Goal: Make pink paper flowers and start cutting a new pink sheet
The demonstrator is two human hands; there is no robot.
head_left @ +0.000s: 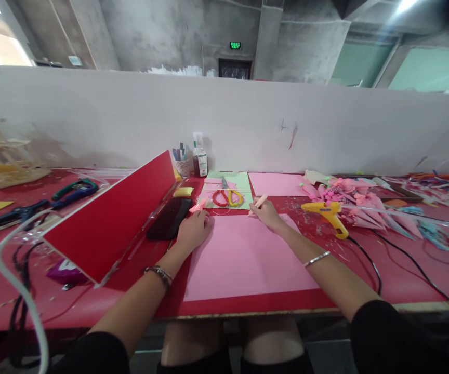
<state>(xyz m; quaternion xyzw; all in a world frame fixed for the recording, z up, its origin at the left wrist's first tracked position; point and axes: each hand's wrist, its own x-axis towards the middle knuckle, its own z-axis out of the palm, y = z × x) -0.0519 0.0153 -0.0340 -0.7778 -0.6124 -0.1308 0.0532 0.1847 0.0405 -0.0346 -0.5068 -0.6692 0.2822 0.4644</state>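
Observation:
A large pink paper sheet point(248, 259) lies flat in front of me. At its far edge, my right hand point(268, 212) is closed around a pale peach marker point(261, 201), whose lower end points down at the sheet's edge. My left hand point(194, 228) rests at the sheet's far left corner with fingers curled. A small bright pink piece point(200, 204) shows at those fingertips; its kind is unclear. Just beyond my hands, scissors point(228, 197) with red and yellow handles lie on a green sheet point(243, 179). A black phone point(169, 219) is beside my left hand.
A red board point(119, 218) stands tilted at left. A yellow glue gun point(328, 214) with its cord lies at right, near a heap of pink paper pieces point(359, 200). Behind are a pen cup point(183, 167), a bottle point(200, 158) and another pink sheet point(279, 184).

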